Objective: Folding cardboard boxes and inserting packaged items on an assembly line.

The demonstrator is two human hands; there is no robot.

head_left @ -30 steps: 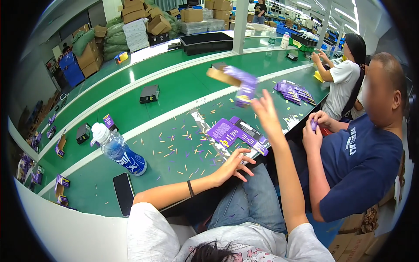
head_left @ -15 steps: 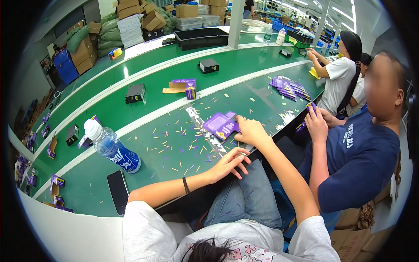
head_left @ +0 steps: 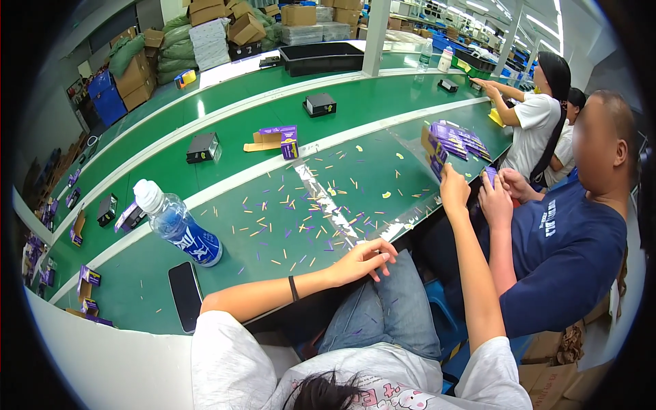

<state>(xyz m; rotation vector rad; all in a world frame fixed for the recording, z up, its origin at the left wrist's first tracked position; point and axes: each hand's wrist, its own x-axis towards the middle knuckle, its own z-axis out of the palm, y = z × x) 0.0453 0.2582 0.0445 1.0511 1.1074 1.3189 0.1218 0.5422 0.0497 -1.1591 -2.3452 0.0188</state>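
My right hand (head_left: 454, 188) reaches out to the right, fingers closed on the lower end of a purple cardboard carton (head_left: 434, 154) with a brown inner face. The carton is held upright, just left of a pile of flat purple cartons (head_left: 459, 140); whether it touches them I cannot tell. My left hand (head_left: 367, 262), a dark band at its wrist, hovers by the near table edge above my lap. Its fingers are loosely bent and apart, with nothing in them. Small purple and tan cardboard strips (head_left: 307, 222) lie scattered on the green table (head_left: 239, 301).
A blue-labelled bottle (head_left: 183, 225) and a phone (head_left: 184, 295) are at my left. Beyond a white rail, a green belt carries black boxes (head_left: 203, 147) and an unfolded purple carton (head_left: 290, 142). Close on my right sits a co-worker (head_left: 560, 253) holding a small purple carton (head_left: 489, 176).
My right hand has carried the purple carton from mid-table to the right and raised it upright. My left hand's fingers have drawn closer together. Boxes on the belt have shifted slightly left.
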